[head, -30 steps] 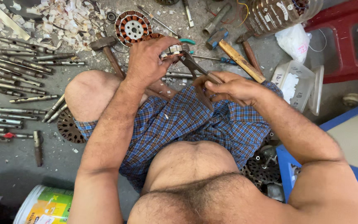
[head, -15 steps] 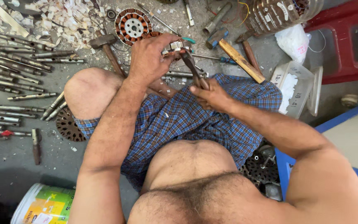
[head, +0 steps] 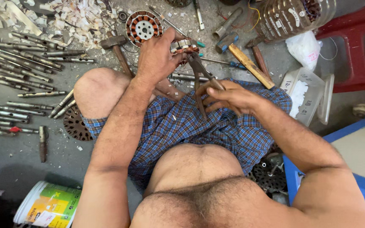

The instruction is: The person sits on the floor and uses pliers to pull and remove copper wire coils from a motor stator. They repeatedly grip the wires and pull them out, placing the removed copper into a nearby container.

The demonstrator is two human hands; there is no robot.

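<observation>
I sit on the floor in a blue checked cloth. My left hand (head: 159, 57) grips a small round motor stator with copper windings (head: 184, 45), held above my knees. My right hand (head: 229, 97) is closed on the handles of dark pliers (head: 202, 75), whose jaws reach up to the stator's lower edge. A second, larger wound stator (head: 143, 28) lies on the floor just beyond my left hand, and a hammer (head: 115, 46) lies beside it.
Several metal rods and shafts (head: 17, 71) lie in rows at left, with white paper scraps (head: 77, 17) behind. A paint bucket (head: 49, 204) stands at lower left. A wooden-handled tool (head: 250, 65), a plastic jar (head: 294, 17), a white tub (head: 307, 95) and a red stool (head: 355, 46) are at right.
My right hand has drawn back toward my lap along the pliers' handles. The pliers have swung more upright under the stator. My left hand keeps its hold.
</observation>
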